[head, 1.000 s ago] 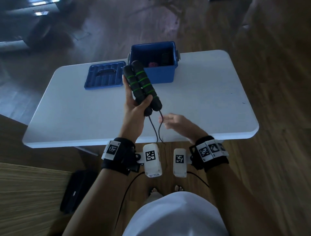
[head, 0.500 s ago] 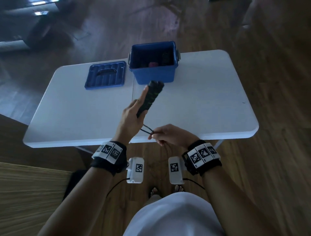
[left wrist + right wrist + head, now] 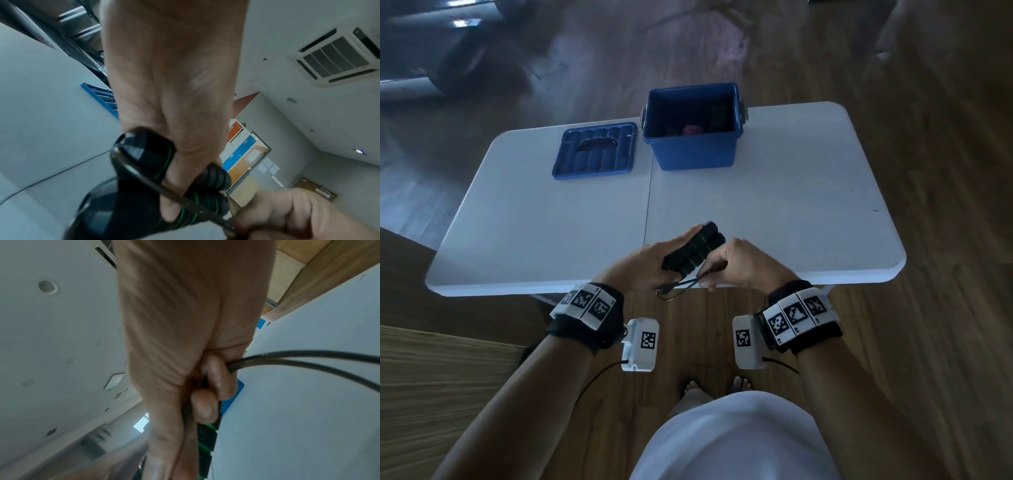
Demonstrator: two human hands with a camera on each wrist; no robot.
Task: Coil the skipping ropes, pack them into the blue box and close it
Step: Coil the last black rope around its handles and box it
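My left hand grips the two black, green-ringed handles of a skipping rope, held together over the table's near edge. The same handles fill the left wrist view, my fingers curled round them. My right hand sits just right of the handles and pinches the thin black cord where it leaves them. The cord loops away from my curled right fingers. The blue box stands open at the table's far middle, with dark and red items inside. Its lid lies flat to its left.
The white folding table has a seam down its middle. Wooden floor surrounds it. A dark bag lies on the floor under the table's near left corner. The rest of the cord hangs below the table edge, out of sight.
My left hand has lowered the handles from upright near the box down to the table's near edge, tilting them flatter. My right hand has closed in beside them and taken the cord.
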